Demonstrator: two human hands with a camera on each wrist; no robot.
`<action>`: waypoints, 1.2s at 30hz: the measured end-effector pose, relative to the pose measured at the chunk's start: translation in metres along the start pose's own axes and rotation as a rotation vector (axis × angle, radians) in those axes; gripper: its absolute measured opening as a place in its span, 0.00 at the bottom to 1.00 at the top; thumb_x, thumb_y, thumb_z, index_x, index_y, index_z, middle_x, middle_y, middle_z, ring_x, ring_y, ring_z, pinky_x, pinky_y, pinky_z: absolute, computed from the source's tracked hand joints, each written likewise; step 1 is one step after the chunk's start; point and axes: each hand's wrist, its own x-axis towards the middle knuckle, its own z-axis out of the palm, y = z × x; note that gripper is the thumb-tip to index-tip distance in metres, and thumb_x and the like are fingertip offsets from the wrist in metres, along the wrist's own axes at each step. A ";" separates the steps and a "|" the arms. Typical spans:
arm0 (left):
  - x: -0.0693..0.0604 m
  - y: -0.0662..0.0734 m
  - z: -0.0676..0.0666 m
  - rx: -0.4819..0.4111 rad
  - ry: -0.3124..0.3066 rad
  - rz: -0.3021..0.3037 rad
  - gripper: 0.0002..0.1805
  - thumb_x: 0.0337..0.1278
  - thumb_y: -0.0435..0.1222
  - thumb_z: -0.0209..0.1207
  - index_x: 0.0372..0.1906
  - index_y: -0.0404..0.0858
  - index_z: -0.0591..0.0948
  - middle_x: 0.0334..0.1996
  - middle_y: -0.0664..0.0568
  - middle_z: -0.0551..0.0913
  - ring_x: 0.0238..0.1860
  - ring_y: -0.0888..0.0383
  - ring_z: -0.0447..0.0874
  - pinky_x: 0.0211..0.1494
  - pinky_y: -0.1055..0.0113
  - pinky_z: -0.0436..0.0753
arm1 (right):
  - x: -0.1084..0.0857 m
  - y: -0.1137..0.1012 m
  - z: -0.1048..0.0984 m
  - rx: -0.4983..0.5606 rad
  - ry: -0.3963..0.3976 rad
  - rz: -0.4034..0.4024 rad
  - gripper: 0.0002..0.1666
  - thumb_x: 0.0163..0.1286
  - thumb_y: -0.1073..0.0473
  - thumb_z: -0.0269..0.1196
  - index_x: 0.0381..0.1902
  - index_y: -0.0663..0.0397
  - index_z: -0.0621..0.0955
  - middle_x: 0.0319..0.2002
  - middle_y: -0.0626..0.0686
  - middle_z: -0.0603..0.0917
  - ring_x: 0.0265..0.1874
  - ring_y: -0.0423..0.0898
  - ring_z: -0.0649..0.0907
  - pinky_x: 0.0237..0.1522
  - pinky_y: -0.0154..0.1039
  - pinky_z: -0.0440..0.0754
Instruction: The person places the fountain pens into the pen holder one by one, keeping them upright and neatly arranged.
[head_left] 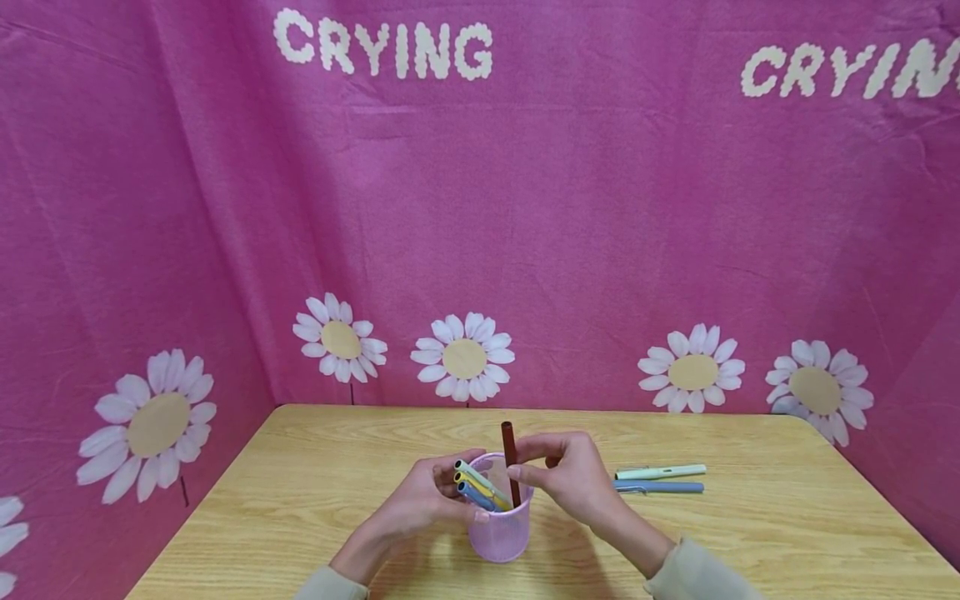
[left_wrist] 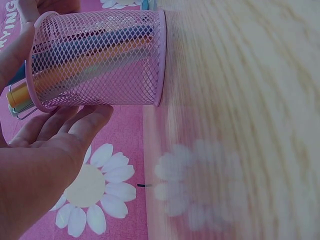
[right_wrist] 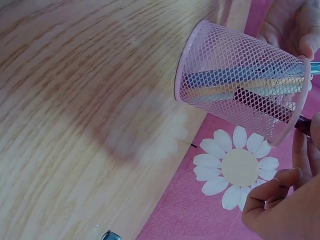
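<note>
A pink mesh pen holder stands upright on the table in the head view. My left hand grips it near the rim, thumb at the front and fingers at the left and far side. Inside lean a light green pen, a yellow pen and a blue pen, tilted left. My right hand pinches a dark red-brown pen between thumb and fingers. Its lower part is inside the holder; through the mesh in the right wrist view, its lower end hangs above the bottom.
To the right on the wooden table lie another light green pen and another blue pen, side by side. A pink cloth with white flowers and lettering hangs behind the table and along its sides.
</note>
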 end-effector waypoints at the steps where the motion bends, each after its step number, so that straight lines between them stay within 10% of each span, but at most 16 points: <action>1: 0.000 0.000 0.000 0.000 0.001 0.001 0.45 0.52 0.28 0.77 0.76 0.28 0.70 0.60 0.37 0.84 0.54 0.51 0.85 0.57 0.63 0.83 | 0.000 0.001 0.000 -0.001 -0.002 0.002 0.09 0.59 0.64 0.80 0.38 0.54 0.93 0.37 0.49 0.92 0.37 0.45 0.81 0.36 0.35 0.72; 16: 0.001 -0.005 0.000 -0.036 -0.006 0.021 0.45 0.50 0.27 0.77 0.75 0.26 0.70 0.58 0.38 0.86 0.53 0.52 0.86 0.56 0.65 0.83 | -0.004 0.006 -0.002 -0.097 0.027 0.003 0.08 0.58 0.65 0.80 0.37 0.53 0.93 0.38 0.46 0.92 0.41 0.43 0.83 0.41 0.36 0.75; 36: 0.001 -0.004 0.000 -0.022 -0.016 0.055 0.44 0.49 0.25 0.76 0.74 0.24 0.70 0.54 0.41 0.87 0.51 0.54 0.86 0.55 0.67 0.83 | -0.022 0.032 -0.072 -0.339 -0.006 -0.033 0.10 0.60 0.59 0.80 0.39 0.47 0.92 0.29 0.37 0.88 0.38 0.43 0.83 0.39 0.36 0.75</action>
